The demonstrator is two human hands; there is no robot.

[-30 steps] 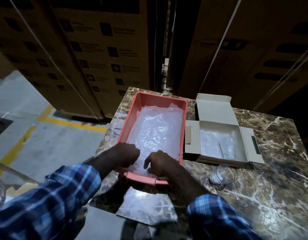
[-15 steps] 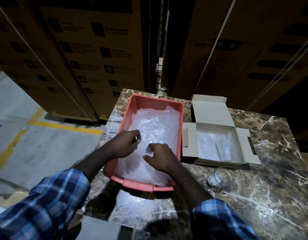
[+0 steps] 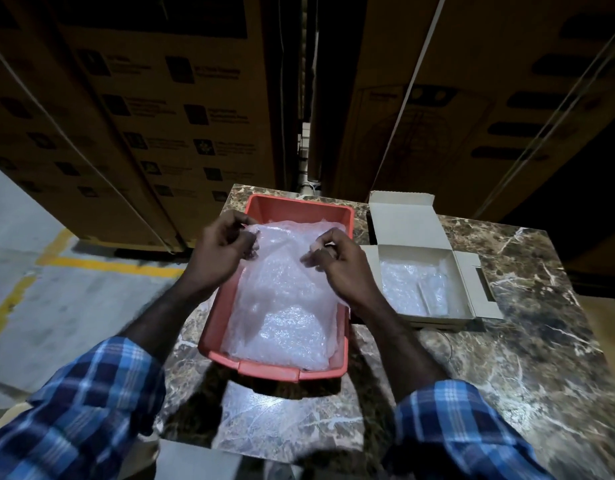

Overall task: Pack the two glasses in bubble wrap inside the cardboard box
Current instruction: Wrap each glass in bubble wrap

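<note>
A sheet of bubble wrap point(image 3: 282, 271) hangs lifted above the red bin point(image 3: 216, 313), which holds more wrap point(image 3: 292, 337). My left hand point(image 3: 223, 245) pinches the sheet's upper left corner and my right hand point(image 3: 340, 268) pinches its upper right edge. To the right stands the open cardboard box point(image 3: 462, 282) with a wrapped bundle point(image 3: 413, 289) lying inside. The loose glass seen earlier is hidden behind my right forearm.
A dark marble table point(image 3: 524, 358) carries the bin and the box. Another bubble wrap sheet point(image 3: 264, 420) lies at the near edge. Tall stacked cartons point(image 3: 181, 116) stand behind the table. Concrete floor with a yellow line point(image 3: 108, 265) lies to the left.
Both hands rose from the bin's near end towards its far end, pinching a bubble wrap sheet and lifting it off the pile. The camera moved closer.
</note>
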